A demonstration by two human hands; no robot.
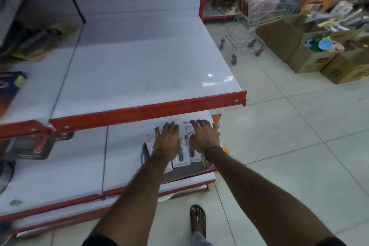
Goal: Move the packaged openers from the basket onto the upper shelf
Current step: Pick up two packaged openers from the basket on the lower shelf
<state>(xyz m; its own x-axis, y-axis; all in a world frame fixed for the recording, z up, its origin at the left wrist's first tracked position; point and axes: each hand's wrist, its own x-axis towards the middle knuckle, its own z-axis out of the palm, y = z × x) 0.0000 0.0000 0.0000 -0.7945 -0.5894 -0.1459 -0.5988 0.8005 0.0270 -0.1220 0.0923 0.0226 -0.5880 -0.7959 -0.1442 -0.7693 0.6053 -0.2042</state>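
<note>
Several packaged openers (182,159), white cards with dark handles, lie in a dark basket (185,170) on the lower shelf, under the red front lip of the upper shelf (139,70). My left hand (166,139) rests flat on the left packs with fingers spread. My right hand (203,136) lies flat on the right packs, fingers spread, a dark band at its wrist. Neither hand is seen gripping a pack. The upper shelf's white surface is bare in this bay.
The lower shelf (60,170) stretches left with packaged goods (34,146) hanging near its back. A shopping cart (249,26) and open cardboard boxes (311,56) stand on the tiled floor at the right. My sandalled foot (197,219) is below the shelf.
</note>
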